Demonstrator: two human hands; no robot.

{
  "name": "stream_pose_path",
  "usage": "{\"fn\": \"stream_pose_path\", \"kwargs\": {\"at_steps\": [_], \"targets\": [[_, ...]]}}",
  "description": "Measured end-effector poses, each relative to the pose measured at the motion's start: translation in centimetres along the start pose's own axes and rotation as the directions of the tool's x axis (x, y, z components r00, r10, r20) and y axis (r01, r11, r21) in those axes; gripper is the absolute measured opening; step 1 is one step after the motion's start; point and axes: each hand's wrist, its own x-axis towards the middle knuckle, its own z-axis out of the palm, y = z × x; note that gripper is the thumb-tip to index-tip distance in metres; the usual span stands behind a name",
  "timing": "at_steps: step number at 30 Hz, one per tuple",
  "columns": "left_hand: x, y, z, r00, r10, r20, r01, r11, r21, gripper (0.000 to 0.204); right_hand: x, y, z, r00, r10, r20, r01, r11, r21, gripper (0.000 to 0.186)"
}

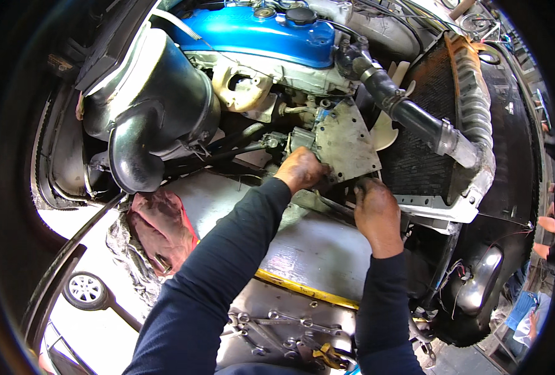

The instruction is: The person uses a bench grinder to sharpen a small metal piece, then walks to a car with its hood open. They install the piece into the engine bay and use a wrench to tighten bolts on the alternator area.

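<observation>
Left hand [300,169], fingers curled against the lower left edge of the grey bracket plate [346,140], sat nearer it; right hand [376,211] lay just below, fingers curled, contents unclear.

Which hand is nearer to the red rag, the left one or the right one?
Left. The left hand is up and to the right of the red rag; the right hand is farther right.

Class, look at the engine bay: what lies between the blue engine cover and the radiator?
In the head view, a black hose runs between the blue engine cover and the radiator, with pale fan blades showing beneath it.
</observation>
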Motion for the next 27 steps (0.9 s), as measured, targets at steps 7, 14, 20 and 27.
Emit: {"fn": "stream_pose_path", "kwargs": {"at_steps": [7, 14, 20, 27], "targets": [[-2.9, -1.2, -10.5, 0.933, -0.161, -0.323, 0.183, 0.982, 0.039, 0.037, 1.7, -2.8, -1.0, 0.995, -0.074, -0.071, 0.091, 0.952, 0.292, 0.014], [-4.3, -6.7, -11.0, 0.921, -0.279, -0.273, 0.326, 0.934, 0.144, 0.028, 13.2, -5.7, 5.1, 0.801, -0.584, -0.136, 0.595, 0.801, 0.064, 0.02], [-5.1, -7.0, -11.0, 0.977, -0.132, -0.167, 0.167, 0.962, 0.217, 0.026, 23.2, -7.8, 10.6, 0.764, -0.502, 0.407, 0.579, 0.81, -0.089, 0.025], [-5.8, -6.9, -10.5, 0.987, -0.084, -0.14, 0.113, 0.969, 0.221, 0.024, 24.1, -8.6, 12.7, 0.773, -0.346, 0.531, 0.519, 0.827, -0.217, 0.018]]}}
